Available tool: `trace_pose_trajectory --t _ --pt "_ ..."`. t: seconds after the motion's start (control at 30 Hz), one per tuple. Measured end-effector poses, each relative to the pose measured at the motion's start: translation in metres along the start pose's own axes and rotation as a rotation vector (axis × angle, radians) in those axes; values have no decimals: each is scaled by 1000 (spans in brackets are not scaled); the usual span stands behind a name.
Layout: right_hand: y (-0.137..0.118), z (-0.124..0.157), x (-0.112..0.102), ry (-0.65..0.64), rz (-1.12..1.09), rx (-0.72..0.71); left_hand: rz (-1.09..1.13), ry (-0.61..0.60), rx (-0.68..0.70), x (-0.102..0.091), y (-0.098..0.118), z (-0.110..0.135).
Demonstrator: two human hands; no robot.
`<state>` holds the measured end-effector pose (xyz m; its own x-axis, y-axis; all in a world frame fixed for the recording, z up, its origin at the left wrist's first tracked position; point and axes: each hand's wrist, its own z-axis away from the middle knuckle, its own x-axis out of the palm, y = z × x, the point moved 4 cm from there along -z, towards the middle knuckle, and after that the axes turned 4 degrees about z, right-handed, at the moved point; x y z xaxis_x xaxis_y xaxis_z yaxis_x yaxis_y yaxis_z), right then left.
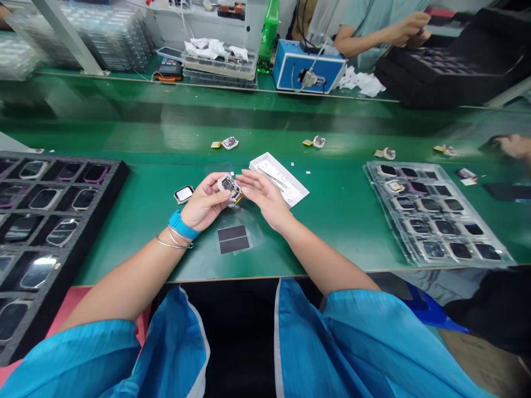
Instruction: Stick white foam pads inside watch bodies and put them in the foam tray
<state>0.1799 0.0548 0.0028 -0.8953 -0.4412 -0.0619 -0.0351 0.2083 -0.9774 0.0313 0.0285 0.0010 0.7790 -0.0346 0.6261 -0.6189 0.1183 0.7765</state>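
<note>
My left hand (206,202) is closed around a small open watch case (230,187) with its insides showing, held just above the green bench. My right hand (264,194) is right beside it, fingers stretched out and touching the case's right side. A finished watch face (183,194) lies on the bench just left of my left hand. A small dark square pad (233,239) lies below my hands. A white tray (279,178) sits directly behind my right hand.
A black foam tray (45,221) of watch faces fills the left. A clear blister tray (433,213) of watch parts lies at right. Several loose watch cases (229,143) sit on the belt behind. Another person's arms (381,33) and a blue box (307,66) are across the bench.
</note>
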Motion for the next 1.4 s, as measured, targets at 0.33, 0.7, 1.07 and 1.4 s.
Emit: trace_pose_trajectory --t 0.33,0.7,1.07,1.4 --pt "-4 1 -19 -30 -70 172 -34 -66 -45 -5 10 -1" --pt "-29 13 -10 114 605 -418 -85 -92 -376 1 -12 2" --pt "-17 5 -4 134 637 -292 -205 84 -321 8 -16 1" --pt "-16 44 -2 -135 748 15 -142 -106 -549 -4 0 5"
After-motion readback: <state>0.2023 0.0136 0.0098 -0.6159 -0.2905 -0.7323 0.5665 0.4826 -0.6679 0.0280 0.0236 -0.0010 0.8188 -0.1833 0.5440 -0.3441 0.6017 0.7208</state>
